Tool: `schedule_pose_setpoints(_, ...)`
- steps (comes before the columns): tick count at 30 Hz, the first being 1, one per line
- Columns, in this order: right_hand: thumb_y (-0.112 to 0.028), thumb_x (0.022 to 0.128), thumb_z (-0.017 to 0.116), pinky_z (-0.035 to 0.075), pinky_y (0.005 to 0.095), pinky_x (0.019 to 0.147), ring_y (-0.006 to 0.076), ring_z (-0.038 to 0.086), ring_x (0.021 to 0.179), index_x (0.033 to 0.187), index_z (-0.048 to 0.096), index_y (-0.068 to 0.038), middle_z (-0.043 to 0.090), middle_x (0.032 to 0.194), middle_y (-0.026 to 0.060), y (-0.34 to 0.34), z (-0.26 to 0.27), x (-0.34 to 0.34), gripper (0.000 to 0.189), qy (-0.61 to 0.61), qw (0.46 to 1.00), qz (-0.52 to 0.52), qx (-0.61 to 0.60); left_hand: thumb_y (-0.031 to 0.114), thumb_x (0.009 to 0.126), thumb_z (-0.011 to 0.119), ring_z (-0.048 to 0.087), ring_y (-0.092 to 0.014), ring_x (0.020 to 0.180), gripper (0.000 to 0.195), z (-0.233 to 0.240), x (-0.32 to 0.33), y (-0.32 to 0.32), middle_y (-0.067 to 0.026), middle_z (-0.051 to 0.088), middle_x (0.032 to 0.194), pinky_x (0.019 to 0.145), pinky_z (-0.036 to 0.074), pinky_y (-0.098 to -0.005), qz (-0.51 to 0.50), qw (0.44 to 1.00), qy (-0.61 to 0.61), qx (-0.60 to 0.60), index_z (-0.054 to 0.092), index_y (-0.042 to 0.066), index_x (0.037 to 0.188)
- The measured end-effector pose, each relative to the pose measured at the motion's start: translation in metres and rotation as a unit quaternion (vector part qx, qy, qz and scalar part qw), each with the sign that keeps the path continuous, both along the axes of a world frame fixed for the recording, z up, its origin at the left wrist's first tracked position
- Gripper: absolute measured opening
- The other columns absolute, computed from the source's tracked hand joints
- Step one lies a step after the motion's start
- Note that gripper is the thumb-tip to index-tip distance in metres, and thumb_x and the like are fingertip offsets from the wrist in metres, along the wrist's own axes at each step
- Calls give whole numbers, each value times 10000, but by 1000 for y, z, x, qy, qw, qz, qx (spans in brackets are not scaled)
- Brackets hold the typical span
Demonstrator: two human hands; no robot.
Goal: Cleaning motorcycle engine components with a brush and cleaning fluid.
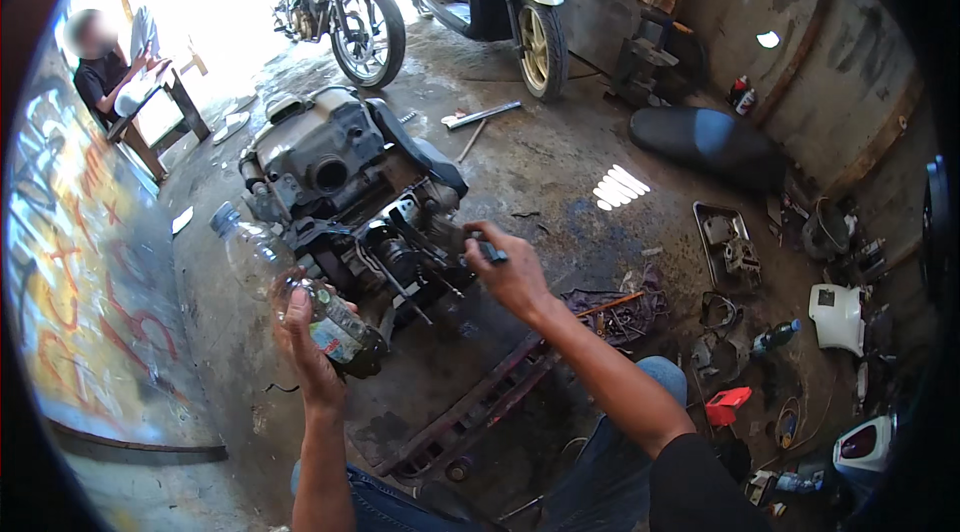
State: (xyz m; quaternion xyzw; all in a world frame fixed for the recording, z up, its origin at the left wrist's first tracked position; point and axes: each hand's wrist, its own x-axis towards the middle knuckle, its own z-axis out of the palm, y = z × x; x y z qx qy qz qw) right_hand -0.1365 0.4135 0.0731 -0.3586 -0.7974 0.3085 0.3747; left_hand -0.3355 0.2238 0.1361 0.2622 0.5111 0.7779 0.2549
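My left hand (307, 337) is closed around a clear plastic bottle (341, 333) that lies tilted, with dark liquid in its lower end. Just beyond it stands a second transparent plastic bottle (255, 250) with a bluish cap. My right hand (506, 265) holds a small dark object (493, 252), too unclear to name, by the right side of a partly dismantled scooter engine assembly (390, 247). A large grey housing (322, 149) with a round opening forms the far part of that assembly.
A metal frame piece (472, 412) lies before my knees. Tools on a dark cloth (615, 314), a metal tray of parts (699, 232) and a black seat (705, 145) are on the right. Two motorcycles stand ahead. A seated person (112, 74) is at the far left.
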Motion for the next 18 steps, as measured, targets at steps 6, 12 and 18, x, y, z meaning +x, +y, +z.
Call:
schedule_pose_setpoints(6, -244, 997, 650, 561, 495, 762, 434, 723, 878, 1234, 685, -110, 729, 921, 236, -13, -1, -6, 275, 1, 999, -12, 40, 415, 1061, 552, 710, -179, 802, 510, 3, 2, 0, -87, 644, 1015, 680, 594, -316, -12, 1000, 16, -8, 540, 34, 1400)
schedule_pose_setpoints(12, -223, 984, 671, 571, 473, 748, 401, 737, 875, 1223, 686, -101, 736, 955, 226, 3, 13, 5, 268, -30, 996, -45, 67, 403, 1051, 568, 711, -184, 792, 504, 3, -3, -2, -92, 644, 997, 678, 595, -316, 14, 1000, 1, -8, 541, 21, 1379)
schedule_pose_setpoints(18, -189, 960, 701, 576, 457, 754, 381, 744, 877, 1217, 695, -134, 738, 955, 211, 11, 6, 3, 262, -50, 995, -38, 74, 420, 1051, 577, 712, -189, 810, 512, -4, -7, 1, -89, 642, 997, 682, 591, -318, 12, 1000, -14, -19, 536, 28, 1378)
